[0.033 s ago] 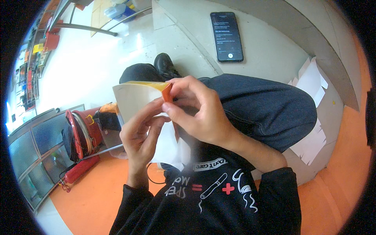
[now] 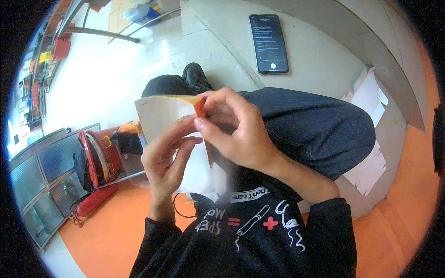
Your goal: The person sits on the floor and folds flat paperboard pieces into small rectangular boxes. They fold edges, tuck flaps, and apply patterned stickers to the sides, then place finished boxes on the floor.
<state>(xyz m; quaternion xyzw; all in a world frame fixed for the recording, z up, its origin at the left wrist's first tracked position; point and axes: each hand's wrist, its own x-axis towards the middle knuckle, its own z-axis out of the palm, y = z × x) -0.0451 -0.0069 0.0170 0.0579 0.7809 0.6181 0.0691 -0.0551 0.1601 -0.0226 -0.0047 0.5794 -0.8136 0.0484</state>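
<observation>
A curved sheet of stiff paper (image 2: 155, 113), whitish on the side toward me, is held up between my hands. Yellow shows along its far edge, and a folded orange strip (image 2: 199, 107) forms its right end. My right hand (image 2: 236, 129) pinches this orange strip between thumb and fingers. Against the lower part of the strip rests the index finger of my left hand (image 2: 169, 153); its other fingers are curled and its thumb is bent close to them at the sheet. More white paper (image 2: 197, 171) hangs below, partly hidden behind my left hand.
A dark phone (image 2: 269, 44) with a lit screen lies on the floor ahead. Cut white paper pieces (image 2: 368, 173) lie to the right, beside my bent leg (image 2: 315, 125). At left are a red fire extinguisher (image 2: 96, 200), a red bag-like object (image 2: 99, 153) and glass panels (image 2: 58, 155).
The sheet and its orange strip have shifted very slightly to the right. Both hands keep nearly the same place and grip.
</observation>
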